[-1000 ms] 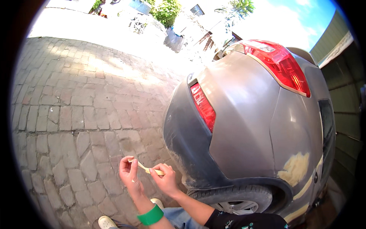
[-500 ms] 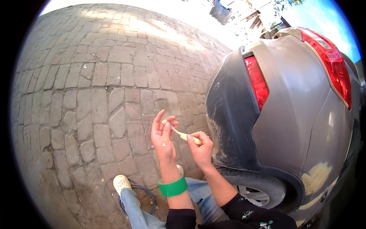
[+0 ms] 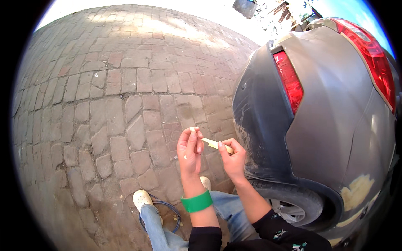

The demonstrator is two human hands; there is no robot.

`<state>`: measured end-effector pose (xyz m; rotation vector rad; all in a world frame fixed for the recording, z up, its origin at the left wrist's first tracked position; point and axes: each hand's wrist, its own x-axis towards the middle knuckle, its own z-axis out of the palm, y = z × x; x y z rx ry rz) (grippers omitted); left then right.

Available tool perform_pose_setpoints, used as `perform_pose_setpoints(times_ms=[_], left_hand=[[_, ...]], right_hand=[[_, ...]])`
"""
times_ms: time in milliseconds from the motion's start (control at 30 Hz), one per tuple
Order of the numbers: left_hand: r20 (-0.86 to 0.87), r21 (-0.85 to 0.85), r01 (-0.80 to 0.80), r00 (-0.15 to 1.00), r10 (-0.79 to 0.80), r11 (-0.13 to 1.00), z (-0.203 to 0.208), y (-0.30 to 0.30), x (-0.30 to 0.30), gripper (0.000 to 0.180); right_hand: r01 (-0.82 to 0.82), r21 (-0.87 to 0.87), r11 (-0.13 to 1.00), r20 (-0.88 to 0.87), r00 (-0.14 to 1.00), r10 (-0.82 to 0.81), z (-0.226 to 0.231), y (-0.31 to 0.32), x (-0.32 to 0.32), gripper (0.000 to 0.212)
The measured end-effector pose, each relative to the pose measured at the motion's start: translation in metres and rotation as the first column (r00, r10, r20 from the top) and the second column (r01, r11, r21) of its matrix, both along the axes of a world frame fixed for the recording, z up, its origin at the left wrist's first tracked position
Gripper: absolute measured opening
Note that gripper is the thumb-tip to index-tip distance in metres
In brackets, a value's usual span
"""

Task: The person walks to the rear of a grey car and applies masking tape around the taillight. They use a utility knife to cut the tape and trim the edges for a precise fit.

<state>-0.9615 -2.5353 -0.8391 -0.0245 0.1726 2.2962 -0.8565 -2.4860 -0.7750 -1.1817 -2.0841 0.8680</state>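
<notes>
My right hand (image 3: 233,155) grips a slim yellow tool (image 3: 214,144) with a pale narrow end, like a cutter knife. That end reaches up to the fingers of my left hand (image 3: 191,146). Thumb and fingertips of the left pinch a small cream-coloured piece (image 3: 192,129). A pale triangular scrap (image 3: 185,157) lies on the heel of the left palm. Around my left wrist sits a green tape roll (image 3: 197,202), worn like a bracelet. Both hands are in the air beside the car's rear corner.
A grey car (image 3: 331,108) fills the right side, with a dark bumper corner (image 3: 257,108), red lights and a yellowish filler patch (image 3: 356,192) above the rear wheel (image 3: 293,207). Bluish hose or cable (image 3: 178,217) lies coiled by my left shoe (image 3: 142,200). Brick paving (image 3: 104,117) spreads leftward.
The left fingers have closed in from a looser, more spread pose. The tool in my right hand stays near them. The whole view has shifted slightly.
</notes>
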Motion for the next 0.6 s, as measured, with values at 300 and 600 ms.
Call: perform_pose_setpoints(times_ms=[300,600], left_hand=[[-0.22,-0.289,-0.028,0.975,-0.037,0.957,0.015,0.016,0.02,0.028],[-0.421,-0.453,-0.006,0.883,-0.208,0.891,0.006,-0.002,0.044,0.026]], right_hand=[[0.011,0.069,0.998,-0.066,0.998,-0.006,0.0,0.005,0.012,0.016],[0.01,0.009,1.0,-0.152,0.988,-0.009,0.025,-0.008,0.025,0.02]])
